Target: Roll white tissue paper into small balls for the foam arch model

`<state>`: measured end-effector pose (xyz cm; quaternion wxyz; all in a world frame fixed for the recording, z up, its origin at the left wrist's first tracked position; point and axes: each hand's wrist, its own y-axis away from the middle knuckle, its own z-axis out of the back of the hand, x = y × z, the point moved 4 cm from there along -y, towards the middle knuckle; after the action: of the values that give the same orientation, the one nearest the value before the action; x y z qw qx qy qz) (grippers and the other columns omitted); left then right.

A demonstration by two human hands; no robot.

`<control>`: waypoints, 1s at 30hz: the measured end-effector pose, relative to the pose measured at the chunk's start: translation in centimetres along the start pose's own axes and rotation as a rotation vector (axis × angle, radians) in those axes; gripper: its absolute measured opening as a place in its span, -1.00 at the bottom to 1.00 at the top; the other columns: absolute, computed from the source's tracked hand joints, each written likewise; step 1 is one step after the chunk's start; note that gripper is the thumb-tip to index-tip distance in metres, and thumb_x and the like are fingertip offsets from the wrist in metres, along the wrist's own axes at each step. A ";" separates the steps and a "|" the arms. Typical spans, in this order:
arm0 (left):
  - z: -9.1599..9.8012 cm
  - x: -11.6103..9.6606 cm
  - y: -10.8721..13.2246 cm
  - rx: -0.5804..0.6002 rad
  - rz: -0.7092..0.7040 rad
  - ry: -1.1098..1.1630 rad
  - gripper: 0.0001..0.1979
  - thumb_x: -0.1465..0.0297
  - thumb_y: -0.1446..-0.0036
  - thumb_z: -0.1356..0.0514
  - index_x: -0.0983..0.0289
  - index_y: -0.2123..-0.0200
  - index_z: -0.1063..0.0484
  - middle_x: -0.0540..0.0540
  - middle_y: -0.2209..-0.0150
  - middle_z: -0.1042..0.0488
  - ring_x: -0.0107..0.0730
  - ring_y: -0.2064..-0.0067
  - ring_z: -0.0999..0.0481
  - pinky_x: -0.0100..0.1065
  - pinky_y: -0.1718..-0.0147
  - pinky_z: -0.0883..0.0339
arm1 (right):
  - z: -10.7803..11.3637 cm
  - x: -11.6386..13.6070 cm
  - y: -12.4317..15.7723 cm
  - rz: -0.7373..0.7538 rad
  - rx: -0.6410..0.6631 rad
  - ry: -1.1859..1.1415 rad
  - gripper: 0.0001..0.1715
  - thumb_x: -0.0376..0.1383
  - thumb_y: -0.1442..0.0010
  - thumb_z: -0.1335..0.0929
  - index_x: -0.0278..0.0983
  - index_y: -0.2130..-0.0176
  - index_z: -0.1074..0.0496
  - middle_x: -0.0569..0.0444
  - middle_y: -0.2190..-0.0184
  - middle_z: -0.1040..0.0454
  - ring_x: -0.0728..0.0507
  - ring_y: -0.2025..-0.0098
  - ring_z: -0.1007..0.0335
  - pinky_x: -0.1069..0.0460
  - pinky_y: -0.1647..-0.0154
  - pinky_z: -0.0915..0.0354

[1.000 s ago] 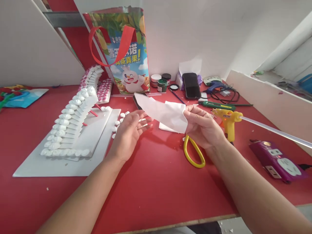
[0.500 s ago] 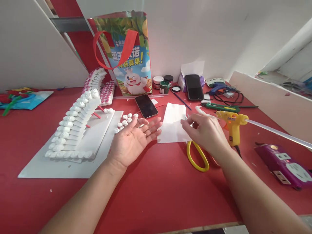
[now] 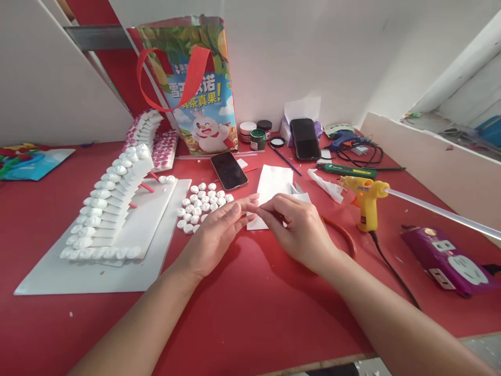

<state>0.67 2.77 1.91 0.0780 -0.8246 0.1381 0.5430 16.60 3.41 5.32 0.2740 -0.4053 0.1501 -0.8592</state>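
My left hand [image 3: 219, 235] is stretched out, fingers extended to the right with the thumb above them. My right hand [image 3: 301, 227] is closed in a pinch, its fingertips meeting those of my left hand; whatever lies between them is too small to make out. Behind the fingers lies a sheet of white paper [image 3: 276, 180]. Under my right hand are scissors, with an orange handle [image 3: 346, 235] showing and the other handle hidden. Several small white rolled rosettes [image 3: 205, 207] lie loose beside my left hand.
At left, a white fan-like piece edged with rosettes [image 3: 105, 203] rests on a white board [image 3: 43, 279]. A yellow glue gun [image 3: 368, 203], crumpled tissue [image 3: 326, 185] and purple power strip [image 3: 450, 261] are at right. Behind stand a phone [image 3: 229, 171], paint jars [image 3: 257, 139] and a bag [image 3: 195, 94].
My right hand has moved left from the scissors to my left fingertips. My left hand has turned from palm up to sideways, its fingers closer together. The view has shifted slightly.
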 end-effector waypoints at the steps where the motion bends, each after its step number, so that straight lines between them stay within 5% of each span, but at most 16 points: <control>1: 0.0 0.0 0.1 0.004 -0.010 -0.037 -0.66 0.14 -0.38 -0.16 0.21 0.10 -0.64 0.19 -0.30 -0.43 0.05 -0.42 -0.22 -0.02 -0.37 -0.10 | 0.1 0.0 0.0 -0.014 -0.006 -0.005 -0.72 -0.35 -0.38 -0.36 -0.27 0.42 -0.39 0.14 0.49 -0.41 0.02 0.51 -0.19 0.09 0.43 -0.13; 5: 0.2 -0.3 0.4 0.009 -0.046 -0.210 -0.69 0.14 -0.38 -0.19 0.15 0.00 -0.62 0.15 -0.34 -0.38 -0.01 -0.38 -0.29 -0.07 -0.35 -0.15 | 0.8 -0.2 -0.3 -0.059 -0.048 -0.021 -0.69 -0.39 -0.30 -0.36 -0.25 0.48 -0.32 0.16 0.54 -0.39 0.02 0.51 -0.21 0.09 0.44 -0.13; 9: 1.1 -0.8 0.4 -0.175 -0.122 -0.271 -0.73 0.16 -0.33 -0.27 0.17 0.03 -0.60 0.14 -0.18 -0.52 -0.13 -0.19 -0.48 -0.14 -0.22 -0.32 | 3.9 -1.9 -0.7 -0.144 -0.288 0.172 -0.67 -0.24 -0.28 -0.39 -0.23 0.50 -0.33 0.15 0.58 -0.35 -0.02 0.52 -0.20 0.05 0.44 -0.11; 13: 1.8 -1.1 0.4 -0.310 -0.183 -0.313 -0.75 0.19 -0.31 -0.29 0.20 0.06 -0.59 0.11 0.04 -0.61 -0.24 -0.01 -0.57 -0.23 -0.06 -0.42 | 6.9 -4.7 -0.7 -0.384 -0.458 0.437 -0.56 -0.15 -0.21 -0.45 -0.22 0.58 -0.29 0.13 0.62 -0.34 -0.06 0.53 -0.20 -0.01 0.40 -0.11; 15: 1.8 -1.2 0.4 -0.335 -0.202 -0.358 -0.75 0.20 -0.30 -0.30 0.21 0.07 -0.59 0.10 0.12 -0.61 -0.28 0.06 -0.59 -0.26 0.01 -0.44 | 6.8 -5.4 -1.0 -0.368 -0.392 0.473 -0.88 -0.28 -0.22 -0.42 -0.25 0.36 -0.51 0.01 0.39 -0.57 -0.15 0.39 -0.40 -0.04 0.30 -0.22; 18: 1.7 -1.2 0.5 -0.352 -0.200 -0.438 -0.73 0.19 -0.29 -0.31 0.22 0.06 -0.57 0.09 0.17 -0.62 -0.33 0.14 -0.60 -0.29 0.04 -0.46 | 4.8 -5.3 -1.5 -0.213 -0.178 0.493 -0.52 -0.48 -0.23 -0.32 -0.25 -0.10 -0.52 -0.07 0.04 -0.64 -0.28 0.06 -0.51 -0.14 0.03 -0.29; 24: 1.7 -0.9 0.4 -0.332 -0.183 -0.582 -0.70 0.17 -0.30 -0.25 0.25 0.05 -0.52 0.19 0.04 -0.59 -0.28 0.16 -0.61 -0.24 0.14 -0.52 | 0.1 -4.5 -1.2 -0.185 0.304 0.566 -0.41 -0.41 -0.33 -0.35 -0.38 -0.31 -0.37 -0.18 -0.06 -0.60 -0.37 -0.16 -0.44 -0.23 -0.17 -0.21; 30: 2.3 0.3 0.0 -0.302 -0.103 -0.616 -0.68 0.15 -0.27 -0.24 0.24 0.03 -0.50 0.23 -0.07 -0.52 -0.19 0.08 -0.62 -0.16 0.11 -0.56 | -0.2 -4.3 -1.1 -0.233 0.383 0.672 -0.39 -0.34 -0.40 -0.32 -0.33 -0.38 -0.29 -0.16 -0.05 -0.58 -0.36 -0.07 -0.45 -0.23 -0.12 -0.16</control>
<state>-1.20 3.36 0.75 0.0203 -0.6300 -0.0155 0.7762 18.27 6.83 3.08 0.1810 -0.0577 0.0218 -0.9815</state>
